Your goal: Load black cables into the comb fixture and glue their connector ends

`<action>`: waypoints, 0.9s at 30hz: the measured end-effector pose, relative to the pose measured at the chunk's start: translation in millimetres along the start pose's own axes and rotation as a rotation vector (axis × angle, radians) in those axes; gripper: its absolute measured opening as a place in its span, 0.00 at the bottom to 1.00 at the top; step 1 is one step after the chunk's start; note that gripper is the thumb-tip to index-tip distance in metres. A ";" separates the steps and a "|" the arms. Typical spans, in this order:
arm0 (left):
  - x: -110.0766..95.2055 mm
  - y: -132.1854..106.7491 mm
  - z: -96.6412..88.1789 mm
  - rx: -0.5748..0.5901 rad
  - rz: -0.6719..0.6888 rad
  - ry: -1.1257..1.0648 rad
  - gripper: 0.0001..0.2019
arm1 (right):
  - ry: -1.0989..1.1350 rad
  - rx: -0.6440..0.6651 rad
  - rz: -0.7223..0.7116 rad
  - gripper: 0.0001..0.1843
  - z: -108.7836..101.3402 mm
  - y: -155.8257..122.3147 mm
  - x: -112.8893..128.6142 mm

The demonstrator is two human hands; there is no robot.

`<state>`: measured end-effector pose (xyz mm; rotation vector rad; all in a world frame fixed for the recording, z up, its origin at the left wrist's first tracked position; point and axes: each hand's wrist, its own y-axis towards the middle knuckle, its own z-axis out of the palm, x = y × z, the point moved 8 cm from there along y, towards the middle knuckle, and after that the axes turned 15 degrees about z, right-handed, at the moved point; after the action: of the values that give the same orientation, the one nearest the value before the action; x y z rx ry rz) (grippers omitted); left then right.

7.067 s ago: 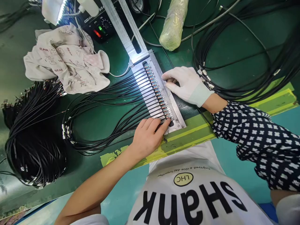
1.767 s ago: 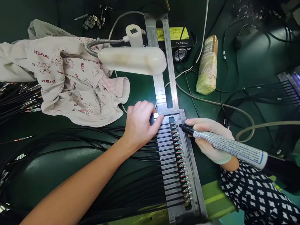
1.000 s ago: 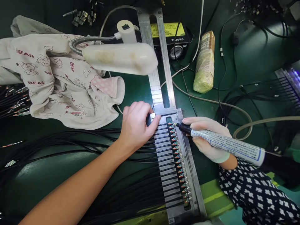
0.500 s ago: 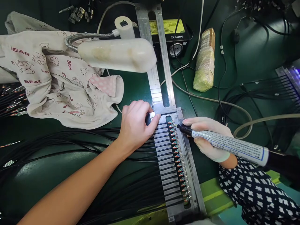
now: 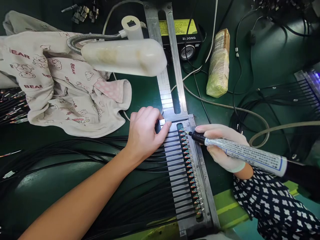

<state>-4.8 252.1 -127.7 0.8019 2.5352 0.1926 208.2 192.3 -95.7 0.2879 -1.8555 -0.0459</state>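
Observation:
My left hand, bare, grips the left edge of a long metal fixture, its thumb lying on top and its fingers curled over the edge. My right hand, in a thin white glove, is closed around a thick pen with a printed white label and a black nozzle. The pen's tip points left at the uppermost wire ends in the fixture, touching or very near them. Several black cables cross the fixture side by side. Their coloured wire ends meet small metal connectors along the right side.
A white lamp on a flexible neck hangs over the fixture. Printed cloth lies at left. Behind stand a black box with a gauge and a wrapped bundle. Loose cords and another cable-filled fixture are at right.
Both hands and the pen hold almost the same position. The view has shifted very slightly.

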 end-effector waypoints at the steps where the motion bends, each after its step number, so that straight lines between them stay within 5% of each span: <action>1: -0.1 -0.1 0.0 -0.001 0.001 0.001 0.11 | 0.009 0.001 0.000 0.19 0.3 0.4 -0.1; 27: 0.0 -0.2 0.5 0.006 -0.005 0.010 0.11 | -0.030 -0.019 -0.008 0.19 0.4 0.8 -1.8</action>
<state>-4.7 252.0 -128.2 0.7987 2.5484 0.1875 208.2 193.4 -97.4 0.2829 -1.8829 -0.0737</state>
